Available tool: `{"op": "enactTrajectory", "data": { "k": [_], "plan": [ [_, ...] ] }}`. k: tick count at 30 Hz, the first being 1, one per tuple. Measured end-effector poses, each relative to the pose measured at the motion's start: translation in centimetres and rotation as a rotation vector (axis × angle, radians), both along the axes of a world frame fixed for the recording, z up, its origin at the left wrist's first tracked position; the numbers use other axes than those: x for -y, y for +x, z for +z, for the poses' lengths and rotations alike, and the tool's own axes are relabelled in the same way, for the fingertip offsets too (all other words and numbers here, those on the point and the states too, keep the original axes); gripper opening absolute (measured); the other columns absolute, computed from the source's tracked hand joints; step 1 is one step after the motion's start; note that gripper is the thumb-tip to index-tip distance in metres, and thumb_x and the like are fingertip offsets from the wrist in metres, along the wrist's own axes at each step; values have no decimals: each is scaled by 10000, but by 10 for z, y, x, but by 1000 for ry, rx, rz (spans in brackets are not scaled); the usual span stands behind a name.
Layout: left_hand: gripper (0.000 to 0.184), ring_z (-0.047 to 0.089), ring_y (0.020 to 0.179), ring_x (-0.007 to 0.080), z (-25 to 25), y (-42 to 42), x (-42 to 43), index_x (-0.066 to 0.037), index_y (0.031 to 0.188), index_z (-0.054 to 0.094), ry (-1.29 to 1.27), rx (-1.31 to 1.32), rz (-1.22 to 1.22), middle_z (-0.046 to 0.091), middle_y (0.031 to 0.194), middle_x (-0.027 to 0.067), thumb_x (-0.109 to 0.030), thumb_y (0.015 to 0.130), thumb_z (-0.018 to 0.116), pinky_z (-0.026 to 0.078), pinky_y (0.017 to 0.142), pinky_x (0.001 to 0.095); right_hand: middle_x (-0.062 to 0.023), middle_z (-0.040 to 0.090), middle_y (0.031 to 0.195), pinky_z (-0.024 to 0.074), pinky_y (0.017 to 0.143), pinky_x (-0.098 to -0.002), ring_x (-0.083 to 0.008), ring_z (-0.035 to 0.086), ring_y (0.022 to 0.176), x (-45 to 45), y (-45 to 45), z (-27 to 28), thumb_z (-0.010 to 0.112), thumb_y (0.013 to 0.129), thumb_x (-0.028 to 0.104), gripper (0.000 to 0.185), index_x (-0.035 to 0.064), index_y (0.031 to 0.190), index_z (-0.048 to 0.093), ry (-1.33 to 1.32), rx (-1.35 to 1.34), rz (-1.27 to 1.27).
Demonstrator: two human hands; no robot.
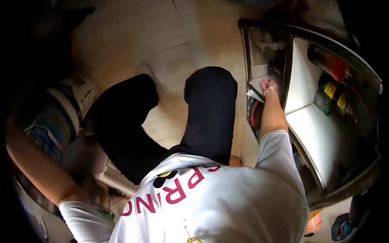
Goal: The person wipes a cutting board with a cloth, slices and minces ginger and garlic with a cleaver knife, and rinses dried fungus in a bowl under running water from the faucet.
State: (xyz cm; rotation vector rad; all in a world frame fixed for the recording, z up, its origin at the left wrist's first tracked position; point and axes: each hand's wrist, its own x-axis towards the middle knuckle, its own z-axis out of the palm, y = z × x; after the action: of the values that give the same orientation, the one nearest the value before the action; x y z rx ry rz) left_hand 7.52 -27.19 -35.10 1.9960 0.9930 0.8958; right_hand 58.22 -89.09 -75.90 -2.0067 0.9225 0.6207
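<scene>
My right hand (270,86), with a bracelet at the wrist, reaches into the narrow left compartment of a low dark-framed cabinet (288,73). Its fingers look curled, partly hidden, and whatever they may hold is not distinguishable. Close beside the hand is a white piece of paper or plastic (254,95); whether they touch I cannot tell. Just below, next to my forearm, a round dark thing with a red rim (255,115) shows. Toward the left edge my left forearm stretches into darkness, and my left hand is outside the picture.
The cabinet's wider section has a white shelf (312,129), a red-capped jar (338,71) and dark bottles with yellow labels (335,92). Stacked buckets (67,107) stand at left. My bent knees rise over the tiled floor (174,52). An orange pot (314,224) sits lower right.
</scene>
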Motion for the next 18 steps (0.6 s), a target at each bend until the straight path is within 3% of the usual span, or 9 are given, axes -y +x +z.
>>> {"op": "enactTrajectory", "data": {
  "k": [1, 3, 4, 9, 12, 18],
  "plan": [
    [504, 492, 989, 218, -66, -54, -10, -36, 1306, 520, 203, -266, -221, 527, 1121, 91, -387, 945, 492, 398, 844, 359, -123, 557, 1199, 619, 694, -406, -320, 665, 981, 7, 10, -18, 477, 972, 177, 332, 84, 1290, 482, 6, 96, -60],
    [488, 400, 1357, 276, -111, -12, 58, 6, 1352, 493, -266, -190, -115, 473, 1416, 169, -333, 1003, 450, 311, 1134, 414, -113, 580, 1180, 619, 694, -396, -305, 663, 979, 25, 46, -59, 488, 969, 185, 319, 102, 1277, 502, 21, 134, -158],
    [443, 440, 1328, 274, -125, 10, 77, 7, 1344, 499, -128, -297, -178, 497, 1394, 166, -269, 999, 469, 337, 1119, 401, -108, 592, 1170, 618, 694, -391, -297, 662, 978, 35, 65, -80, 494, 968, 189, 313, 111, 1270, 512, 29, 150, -206],
    [352, 560, 1203, 205, -151, 70, 162, -32, 1281, 568, -344, -161, -191, 581, 1309, 116, -213, 984, 510, 449, 1020, 344, -108, 605, 1119, 598, 678, -371, -271, 655, 915, 18, 128, -134, 518, 938, 154, 276, 85, 1205, 526, 212, 212, -270],
    [306, 607, 1078, 177, -152, 89, 192, -40, 1211, 619, -327, -260, -159, 649, 1159, 94, -194, 956, 549, 473, 953, 322, -108, 614, 1088, 585, 669, -359, -256, 652, 877, 15, 145, -152, 533, 920, 132, 253, 69, 1165, 534, 326, 218, -252],
    [215, 616, 957, 153, -168, 124, 197, -1, 1114, 623, -540, -91, -181, 645, 1020, 81, -58, 925, 539, 498, 862, 296, -109, 630, 1027, 561, 649, -334, -225, 644, 801, 52, 82, -149, 562, 885, 90, 209, 38, 1087, 550, 235, 309, -222]
  ]
}}
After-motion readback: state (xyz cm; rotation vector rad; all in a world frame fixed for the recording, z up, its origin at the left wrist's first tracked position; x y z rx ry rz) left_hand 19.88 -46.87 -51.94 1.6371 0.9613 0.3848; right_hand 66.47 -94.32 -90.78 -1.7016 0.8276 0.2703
